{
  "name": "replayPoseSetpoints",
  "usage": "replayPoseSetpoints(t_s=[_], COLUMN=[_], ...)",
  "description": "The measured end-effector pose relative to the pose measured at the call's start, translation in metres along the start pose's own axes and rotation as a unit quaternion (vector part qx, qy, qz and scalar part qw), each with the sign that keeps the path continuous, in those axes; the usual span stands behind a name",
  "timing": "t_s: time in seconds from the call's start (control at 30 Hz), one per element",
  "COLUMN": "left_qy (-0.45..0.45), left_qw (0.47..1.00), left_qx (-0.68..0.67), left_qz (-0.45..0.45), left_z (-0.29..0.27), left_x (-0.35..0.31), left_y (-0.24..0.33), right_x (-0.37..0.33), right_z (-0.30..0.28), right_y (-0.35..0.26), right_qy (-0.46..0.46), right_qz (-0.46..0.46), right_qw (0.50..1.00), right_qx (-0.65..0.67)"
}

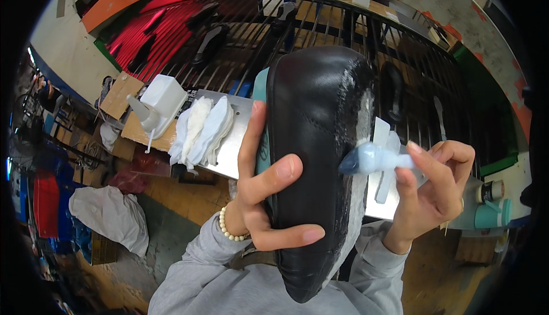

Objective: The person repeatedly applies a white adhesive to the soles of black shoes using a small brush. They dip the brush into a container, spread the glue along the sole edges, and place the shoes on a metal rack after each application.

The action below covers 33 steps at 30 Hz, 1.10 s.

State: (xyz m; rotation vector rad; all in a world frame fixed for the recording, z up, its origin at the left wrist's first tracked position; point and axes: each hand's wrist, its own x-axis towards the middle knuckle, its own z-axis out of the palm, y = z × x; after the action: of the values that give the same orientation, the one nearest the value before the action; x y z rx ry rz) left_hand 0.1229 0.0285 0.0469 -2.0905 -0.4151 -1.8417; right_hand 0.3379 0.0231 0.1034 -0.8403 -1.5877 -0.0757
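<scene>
A black leather shoe upper (306, 126), stretched over a teal last (261, 89), hangs in front of me with its pointed toe downward. My left hand (260, 192) grips it from the left, thumb and fingers spread round it. Along its right side runs a rough, whitish margin (353, 215). My right hand (437, 183) pinches the pale handle of a brush (372, 160). The brush's dark blue tip lies over the shoe's right side, by the whitish margin; exact contact is hard to tell. Pale strips (386, 186) show behind the brush.
At left, a white bottle with a spout (163, 100) stands beside folded white cloths (206, 132) on a metal surface (229, 157). Beyond, a barred rack (246, 34) carries several dark soles (210, 43), lit red at left. A teal mug (496, 215) is at right.
</scene>
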Motion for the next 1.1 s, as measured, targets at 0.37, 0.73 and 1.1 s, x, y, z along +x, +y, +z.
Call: replayPoseSetpoints(t_s=[0.37,0.73,1.1], left_qy=[-0.006,0.017,0.024], left_qw=[0.996,0.993,0.991], left_qx=[-0.034,-0.061,0.008], left_qz=[-0.085,-0.096,-0.132], left_z=[0.010,0.014,0.015], left_x=[-0.011,-0.005,-0.002], left_y=[0.033,0.031,0.032], right_x=[0.025,0.016,-0.006], right_z=[-0.012,-0.029,-0.030], right_y=[0.023,0.045,0.042], right_qy=[0.044,-0.103,-0.148], right_qz=[-0.032,-0.093,-0.074], right_qw=[0.997,0.978,0.966], right_qx=[0.048,0.157,0.197])
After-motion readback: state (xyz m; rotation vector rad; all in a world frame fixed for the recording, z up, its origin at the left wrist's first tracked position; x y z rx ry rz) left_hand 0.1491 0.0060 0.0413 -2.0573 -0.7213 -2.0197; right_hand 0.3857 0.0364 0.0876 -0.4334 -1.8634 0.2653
